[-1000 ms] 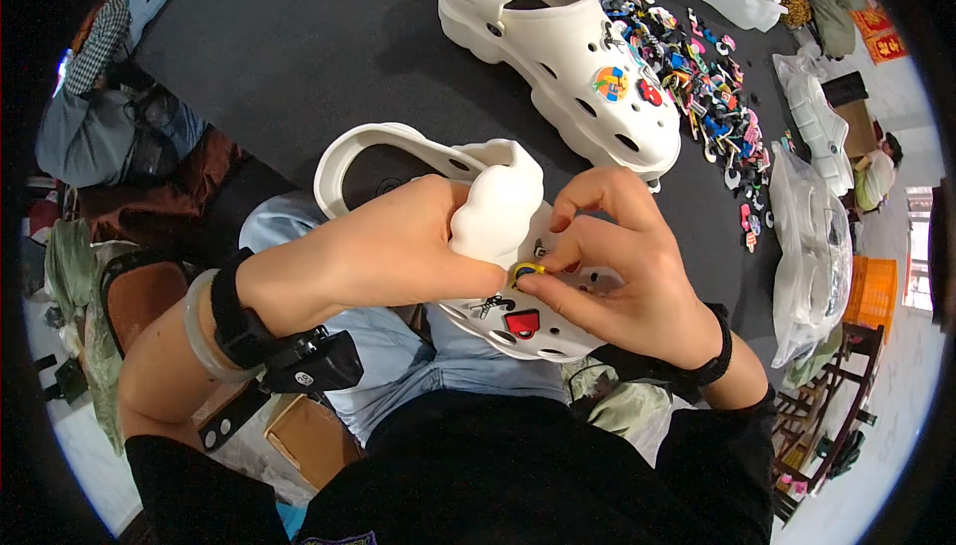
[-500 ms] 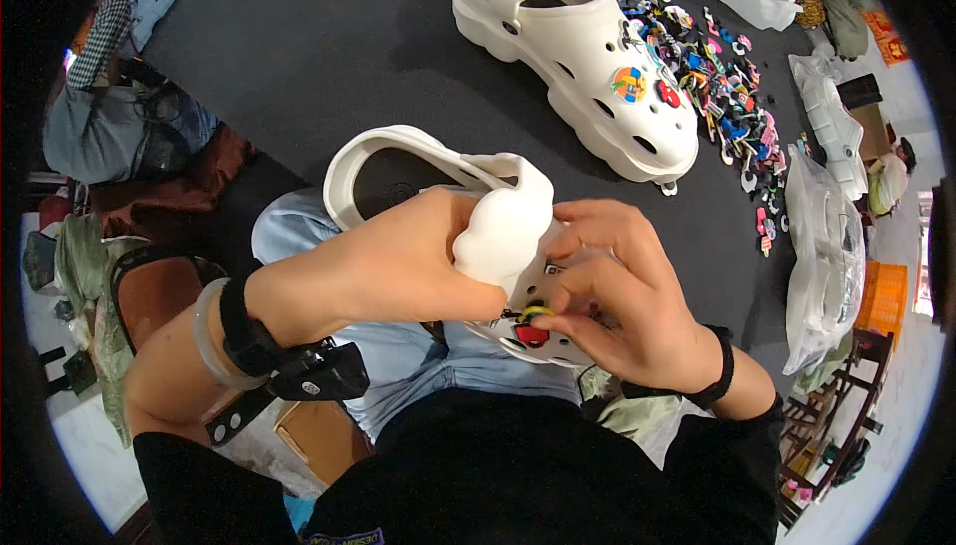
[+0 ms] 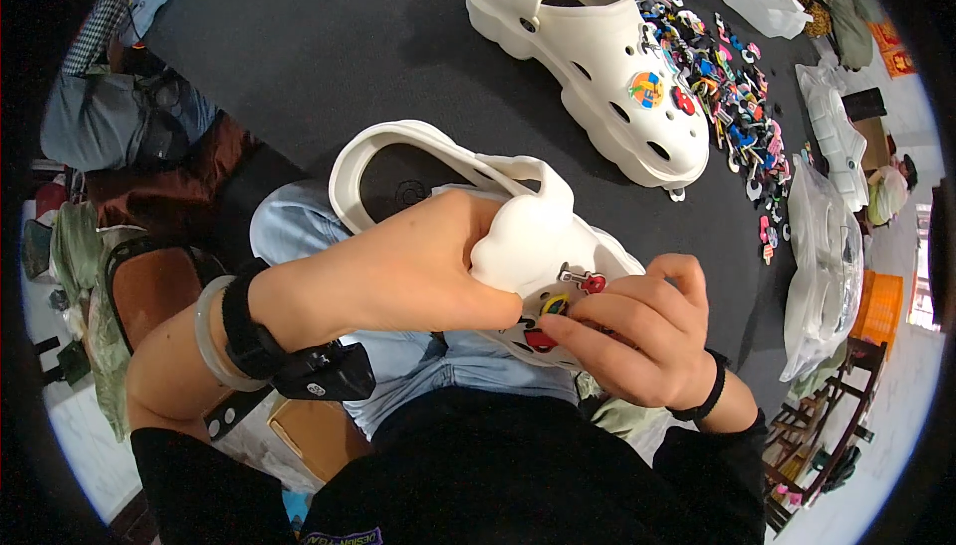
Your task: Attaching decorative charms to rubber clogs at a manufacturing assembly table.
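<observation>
While my left hand (image 3: 418, 266) clamps the white clog (image 3: 518, 246) over my lap, its long axis runs toe-right. Right-hand fingers (image 3: 607, 331) pinch a charm (image 3: 554, 304) on the clog's toe; second clog (image 3: 588, 57) sits beyond on the desk (image 3: 299, 47).

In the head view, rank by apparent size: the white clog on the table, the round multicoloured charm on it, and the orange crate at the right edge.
1. White clog on the table
2. Orange crate, farther off, so unsure
3. Round multicoloured charm
</observation>
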Demonstrator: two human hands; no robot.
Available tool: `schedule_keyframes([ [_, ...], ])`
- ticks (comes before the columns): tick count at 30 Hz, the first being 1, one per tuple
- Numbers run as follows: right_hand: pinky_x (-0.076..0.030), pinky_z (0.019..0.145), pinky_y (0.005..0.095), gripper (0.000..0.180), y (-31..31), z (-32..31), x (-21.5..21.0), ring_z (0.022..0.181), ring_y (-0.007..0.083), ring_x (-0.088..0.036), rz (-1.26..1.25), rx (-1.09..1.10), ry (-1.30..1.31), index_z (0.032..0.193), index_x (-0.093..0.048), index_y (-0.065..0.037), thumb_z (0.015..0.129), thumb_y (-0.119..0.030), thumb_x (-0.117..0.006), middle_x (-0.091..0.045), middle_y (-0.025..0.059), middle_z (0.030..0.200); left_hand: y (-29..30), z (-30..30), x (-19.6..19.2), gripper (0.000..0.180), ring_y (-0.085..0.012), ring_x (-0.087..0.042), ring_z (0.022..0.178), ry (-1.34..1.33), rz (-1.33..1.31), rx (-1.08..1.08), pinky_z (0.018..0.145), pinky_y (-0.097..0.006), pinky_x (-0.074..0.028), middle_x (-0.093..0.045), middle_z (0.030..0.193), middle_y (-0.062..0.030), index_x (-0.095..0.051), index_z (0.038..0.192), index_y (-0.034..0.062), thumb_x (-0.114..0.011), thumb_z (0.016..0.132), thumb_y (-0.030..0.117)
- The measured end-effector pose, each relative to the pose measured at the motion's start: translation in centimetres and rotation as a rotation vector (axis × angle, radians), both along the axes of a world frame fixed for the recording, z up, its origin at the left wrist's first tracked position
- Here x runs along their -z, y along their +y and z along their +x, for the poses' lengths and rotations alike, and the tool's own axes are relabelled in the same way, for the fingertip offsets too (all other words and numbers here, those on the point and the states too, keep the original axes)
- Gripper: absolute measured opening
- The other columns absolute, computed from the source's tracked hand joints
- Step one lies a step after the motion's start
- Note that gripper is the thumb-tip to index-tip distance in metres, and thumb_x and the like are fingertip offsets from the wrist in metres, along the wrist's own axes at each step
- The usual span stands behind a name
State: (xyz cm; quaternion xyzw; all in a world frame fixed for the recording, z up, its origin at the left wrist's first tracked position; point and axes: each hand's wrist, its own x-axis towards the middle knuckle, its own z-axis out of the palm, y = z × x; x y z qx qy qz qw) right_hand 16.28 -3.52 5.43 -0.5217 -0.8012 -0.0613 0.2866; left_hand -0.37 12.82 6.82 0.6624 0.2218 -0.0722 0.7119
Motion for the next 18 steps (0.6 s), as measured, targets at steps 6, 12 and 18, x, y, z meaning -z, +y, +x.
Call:
schedule_keyframes([
  [6,-0.039,0.066,0.0304,0.026,-0.3,0.4,0.2,0.073,0.0116,-0.059,-0.027,0.01,0.016,0.09,-0.072,-0.012,0.064,-0.015,-0.074,-0.066,-0.0019,0.09,-0.3,-0.3,1.0,0.04,-0.0212,-0.067,0.087,-0.048,0.012,-0.015,0.076,-0.031,-0.052,-0.069,0.096,-0.0161,-0.062,0.109,-0.0042,-0.063,0.072,0.012],
  [12,-0.039,0.063,0.0302,0.024,0.7,0.3,0.7,0.072,0.0136,-0.057,0.068,0.013,-0.038,0.087,-0.071,-0.009,0.064,-0.012,-0.073,-0.066,-0.0004,0.088,0.7,0.3,0.9,0.037,-0.014,-0.065,0.082,0.006,0.074,0.042,0.072,-0.028,-0.052,-0.069,0.091,-0.0096,-0.064,0.106,-0.0023,-0.068,0.071,0.01],
  [18,-0.038,0.062,0.0309,0.024,1.0,0.0,0.5,0.071,0.015,-0.057,0.074,0.036,-0.044,0.085,-0.069,-0.008,0.062,-0.009,-0.076,-0.064,-0.0006,0.086,1.2,0.5,-0.4,0.036,-0.0155,-0.066,0.077,0.026,0.094,0.037,0.069,-0.029,-0.052,-0.07,0.087,-0.0119,-0.067,0.101,-0.0029,-0.07,0.07,0.016],
])
